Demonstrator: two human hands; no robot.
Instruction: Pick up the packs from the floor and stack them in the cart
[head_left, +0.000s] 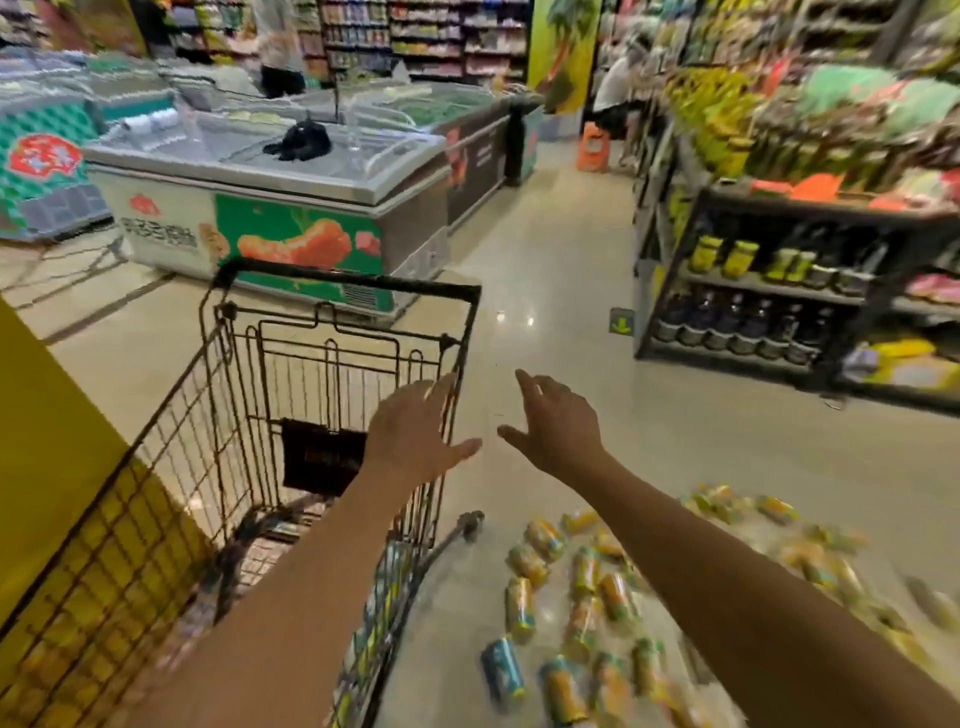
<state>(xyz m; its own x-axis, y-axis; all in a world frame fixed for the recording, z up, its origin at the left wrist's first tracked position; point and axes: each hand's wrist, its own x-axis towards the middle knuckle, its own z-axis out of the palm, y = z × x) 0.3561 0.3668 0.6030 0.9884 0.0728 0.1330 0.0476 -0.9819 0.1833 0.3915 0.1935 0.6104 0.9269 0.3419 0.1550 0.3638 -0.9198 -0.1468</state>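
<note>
- At centre frame, the left hand reaches over the black wire shopping cart's right rim, fingers spread, empty.
- Just right of it, the right hand hangs splayed, holding nothing.
- Lower right, clear-wrapped packs of yellow-orange cans lie scattered on the pale glossy floor beside the cart.
- Upper left, a white chest freezer stands beyond the cart.

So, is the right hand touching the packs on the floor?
Apart. In the head view the right hand is open against bare floor; the packs lie well short of it.
</note>
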